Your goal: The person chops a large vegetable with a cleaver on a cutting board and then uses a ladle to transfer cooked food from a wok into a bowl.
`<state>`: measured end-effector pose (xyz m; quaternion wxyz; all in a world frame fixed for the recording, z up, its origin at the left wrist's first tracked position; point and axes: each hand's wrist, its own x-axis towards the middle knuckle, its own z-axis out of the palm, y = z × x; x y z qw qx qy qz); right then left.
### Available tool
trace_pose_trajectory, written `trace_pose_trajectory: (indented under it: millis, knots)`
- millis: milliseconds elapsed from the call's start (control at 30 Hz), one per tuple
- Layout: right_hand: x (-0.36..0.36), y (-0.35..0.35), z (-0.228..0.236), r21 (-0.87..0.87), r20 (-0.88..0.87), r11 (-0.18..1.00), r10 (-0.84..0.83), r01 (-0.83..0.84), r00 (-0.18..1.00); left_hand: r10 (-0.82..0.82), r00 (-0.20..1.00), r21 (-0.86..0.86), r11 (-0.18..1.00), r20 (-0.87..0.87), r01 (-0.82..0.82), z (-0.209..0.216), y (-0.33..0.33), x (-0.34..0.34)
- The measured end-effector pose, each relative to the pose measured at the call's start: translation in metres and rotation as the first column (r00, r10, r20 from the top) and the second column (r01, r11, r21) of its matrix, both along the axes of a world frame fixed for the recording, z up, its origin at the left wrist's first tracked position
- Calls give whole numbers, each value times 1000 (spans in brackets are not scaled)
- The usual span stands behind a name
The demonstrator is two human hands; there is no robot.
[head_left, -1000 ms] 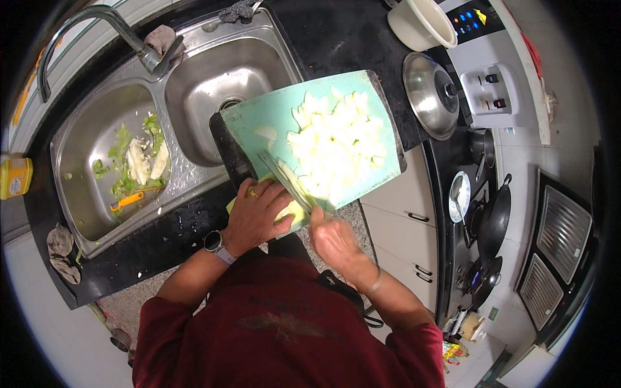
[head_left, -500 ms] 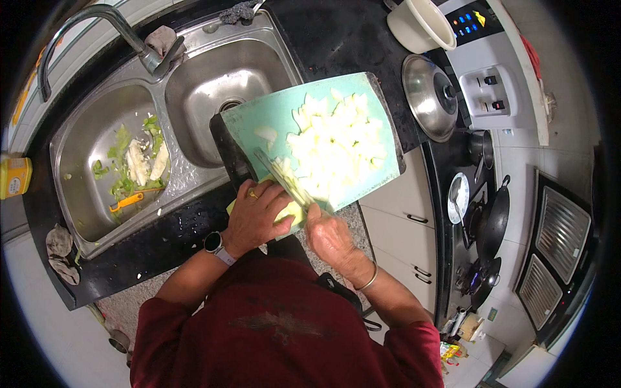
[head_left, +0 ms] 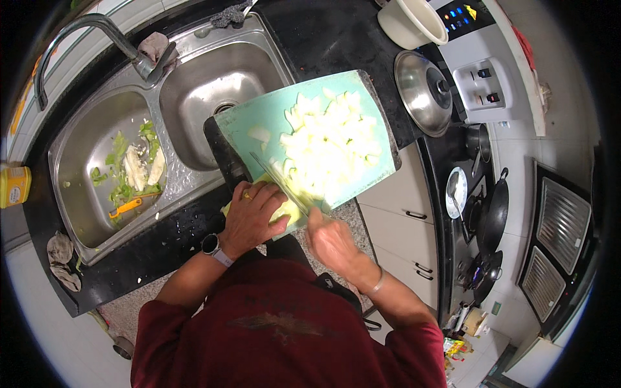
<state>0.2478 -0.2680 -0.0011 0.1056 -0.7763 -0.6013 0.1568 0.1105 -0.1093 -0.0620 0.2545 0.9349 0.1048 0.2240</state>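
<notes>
At the steel double-basin sink's (head_left: 200, 97) right, a mint-green rectangular board (head_left: 262, 115) is bearing pale chopped vegetable (head_left: 333, 145); near left, the left hand (head_left: 255, 215) is steadying a pale-green chunk (head_left: 288, 209), the right hand (head_left: 333, 239) is gripping a thin metal knife (head_left: 279, 182), apparently by its handle.

Cutting board (head_left: 272, 113): mint green, blackened ends
Chopped vegetable (head_left: 333, 142): white to pale yellow-green
Knife (head_left: 279, 183): silver-grey blade
Shirt (head_left: 278, 355): dark red, dull grey-brown winged print
Watch strap (head_left: 223, 258): pale lilac
Tool handle (head_left: 125, 207): orange-yellow
Leaf scraps (head_left: 119, 149): bright green
Countertop (head_left: 336, 42): black
Cupboard doors (head_left: 394, 210): cream
Floor (head_left: 137, 302): grey-brown, speckled
</notes>
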Motion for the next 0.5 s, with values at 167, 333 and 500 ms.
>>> trace_pose_trajectory:
  millis: [167,333,500]
  knots:
    - [-12,-22,32,-137,-74,989,-67,57,995,-1,1000,-10,1000,8,1,-4,-2,-1]
    - [-8,-1,-17,-78,-17,994,-76,74,997,-12,1000,-11,1000,-7,12,0,-1,-1]
    - [10,2,-29,75,-83,996,-35,41,996,-46,998,-35,998,-50,44,7,-1,-6]
